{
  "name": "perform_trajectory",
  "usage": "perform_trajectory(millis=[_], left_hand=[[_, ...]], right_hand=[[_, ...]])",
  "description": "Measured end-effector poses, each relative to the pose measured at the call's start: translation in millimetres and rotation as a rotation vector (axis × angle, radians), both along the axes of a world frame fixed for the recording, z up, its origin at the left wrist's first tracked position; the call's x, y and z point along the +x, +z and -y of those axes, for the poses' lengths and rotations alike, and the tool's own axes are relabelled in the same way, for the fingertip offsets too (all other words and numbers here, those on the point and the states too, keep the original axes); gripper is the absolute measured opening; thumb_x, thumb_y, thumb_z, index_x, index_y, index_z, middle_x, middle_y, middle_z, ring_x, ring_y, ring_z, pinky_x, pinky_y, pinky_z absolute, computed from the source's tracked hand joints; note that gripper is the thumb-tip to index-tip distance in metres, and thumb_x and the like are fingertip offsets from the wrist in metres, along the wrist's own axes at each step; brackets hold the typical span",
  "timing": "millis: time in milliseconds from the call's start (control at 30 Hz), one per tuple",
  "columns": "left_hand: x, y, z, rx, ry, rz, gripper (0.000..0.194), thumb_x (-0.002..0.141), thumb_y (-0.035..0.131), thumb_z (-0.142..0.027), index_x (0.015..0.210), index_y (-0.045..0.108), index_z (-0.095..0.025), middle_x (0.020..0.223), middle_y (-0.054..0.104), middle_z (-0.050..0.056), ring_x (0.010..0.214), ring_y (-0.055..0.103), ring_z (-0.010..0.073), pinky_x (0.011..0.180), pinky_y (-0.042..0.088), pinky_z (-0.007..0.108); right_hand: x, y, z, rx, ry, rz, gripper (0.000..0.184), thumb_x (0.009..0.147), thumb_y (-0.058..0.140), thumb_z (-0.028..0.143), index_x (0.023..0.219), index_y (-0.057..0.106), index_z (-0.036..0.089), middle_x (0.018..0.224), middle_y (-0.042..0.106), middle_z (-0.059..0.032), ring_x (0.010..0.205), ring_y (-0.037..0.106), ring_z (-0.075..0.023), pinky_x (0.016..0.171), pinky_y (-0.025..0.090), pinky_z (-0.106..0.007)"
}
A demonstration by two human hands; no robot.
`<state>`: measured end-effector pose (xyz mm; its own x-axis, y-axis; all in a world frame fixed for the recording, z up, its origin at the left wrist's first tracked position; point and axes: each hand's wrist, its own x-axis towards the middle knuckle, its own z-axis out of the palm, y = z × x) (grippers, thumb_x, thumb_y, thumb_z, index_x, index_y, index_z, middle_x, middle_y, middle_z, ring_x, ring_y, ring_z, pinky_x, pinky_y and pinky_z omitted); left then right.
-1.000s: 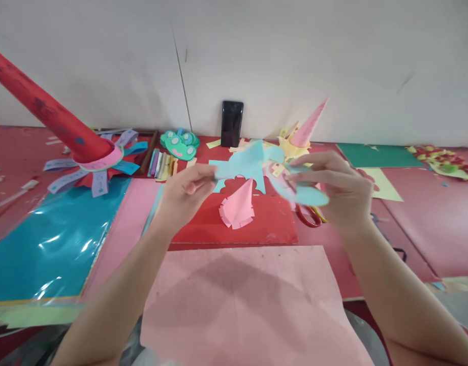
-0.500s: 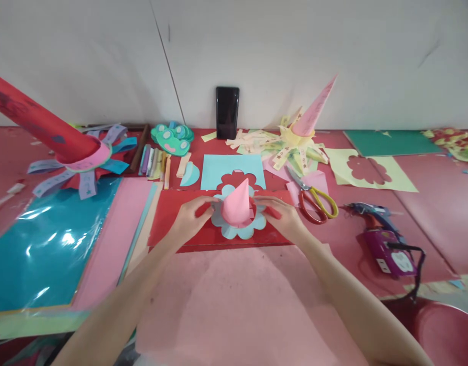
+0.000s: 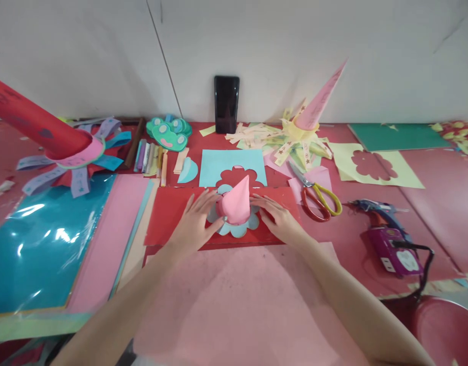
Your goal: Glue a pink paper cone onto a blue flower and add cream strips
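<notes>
Far left of the grip, a tall red paper cone [image 3: 39, 119] leaned above a glossy teal pack [image 3: 43, 249]. Nearer, crayon-like sticks [image 3: 146, 156] and green frog-face cutouts [image 3: 168, 133] lay beyond the left hand [image 3: 191, 221]. That hand was unclenched, fingers spread over the left petals of the light-blue paper flower [image 3: 238, 230], thumb at the base of the small pink paper cone [image 3: 237, 203]. The cone stood point-up between the hands, in the middle of the flower, above a red board [image 3: 163, 216]. A black smartphone [image 3: 226, 104] leaned on the wall beyond them. The right hand [image 3: 282, 221] was loosely curved, not closed, its fingertips at the flower's right side. Right of it lay open scissors [image 3: 320, 201], then a glue gun [image 3: 384, 212] beside a purple power socket [image 3: 396, 254].
</notes>
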<state>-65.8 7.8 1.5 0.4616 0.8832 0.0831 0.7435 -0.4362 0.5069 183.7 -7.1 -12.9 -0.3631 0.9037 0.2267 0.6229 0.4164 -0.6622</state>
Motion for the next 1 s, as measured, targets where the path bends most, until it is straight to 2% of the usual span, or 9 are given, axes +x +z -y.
perform_trajectory(millis=[133, 267, 667, 867, 1000], left_hand=[[3.3, -3.7, 4.7, -0.031, -0.071, -0.144, 0.061, 0.092, 0.042, -0.042, 0.145, 0.018, -0.024, 0.151, 0.027, 0.008, 0.141, 0.020, 0.0235, 0.115, 0.015, 0.050], [0.4, -11.9, 4.5, -0.012, -0.096, -0.196, 0.062, 0.093, 0.041, -0.039, 0.146, 0.013, -0.024, 0.152, 0.025, 0.009, 0.141, 0.018, 0.0239, 0.114, 0.016, 0.049], [-1.9, -14.9, 5.6, 0.028, -0.109, -0.242, 0.061, 0.093, 0.038, -0.041, 0.146, 0.016, -0.018, 0.151, 0.026, 0.011, 0.141, 0.018, 0.0234, 0.115, 0.011, 0.050], [-2.0, -11.0, 4.9, -0.005, -0.105, -0.187, 0.062, 0.093, 0.041, -0.040, 0.145, 0.014, -0.021, 0.150, 0.030, 0.010, 0.140, 0.022, 0.0220, 0.115, 0.010, 0.050], [-1.3, -9.5, 5.1, 0.007, -0.091, -0.187, 0.063, 0.092, 0.040, -0.044, 0.145, 0.015, -0.020, 0.151, 0.027, 0.010, 0.141, 0.020, 0.0226, 0.116, 0.010, 0.050]], right_hand=[[-0.1, -2.8, 0.9, 0.068, 0.010, 0.064, 0.033, 0.092, 0.041, 0.021, 0.123, 0.053, 0.024, 0.132, 0.055, -0.0049, 0.129, 0.043, -0.0185, 0.108, 0.041, -0.044], [1.0, -10.1, 0.5, 0.150, 0.097, 0.183, 0.038, 0.093, 0.040, 0.022, 0.130, 0.049, 0.023, 0.135, 0.052, -0.0060, 0.131, 0.040, -0.0200, 0.110, 0.037, -0.048], [1.8, -13.9, 2.8, 0.262, 0.044, 0.211, 0.038, 0.091, 0.046, 0.023, 0.128, 0.050, 0.020, 0.129, 0.057, -0.0079, 0.127, 0.046, -0.0216, 0.106, 0.043, -0.048], [2.7, -14.0, 3.1, 0.250, 0.002, 0.200, 0.039, 0.091, 0.047, 0.024, 0.130, 0.047, 0.024, 0.129, 0.058, -0.0062, 0.126, 0.047, -0.0216, 0.104, 0.044, -0.048], [2.6, -12.6, 3.3, 0.215, -0.002, 0.179, 0.039, 0.091, 0.046, 0.024, 0.130, 0.047, 0.024, 0.131, 0.056, -0.0063, 0.128, 0.045, -0.0217, 0.105, 0.043, -0.048]])
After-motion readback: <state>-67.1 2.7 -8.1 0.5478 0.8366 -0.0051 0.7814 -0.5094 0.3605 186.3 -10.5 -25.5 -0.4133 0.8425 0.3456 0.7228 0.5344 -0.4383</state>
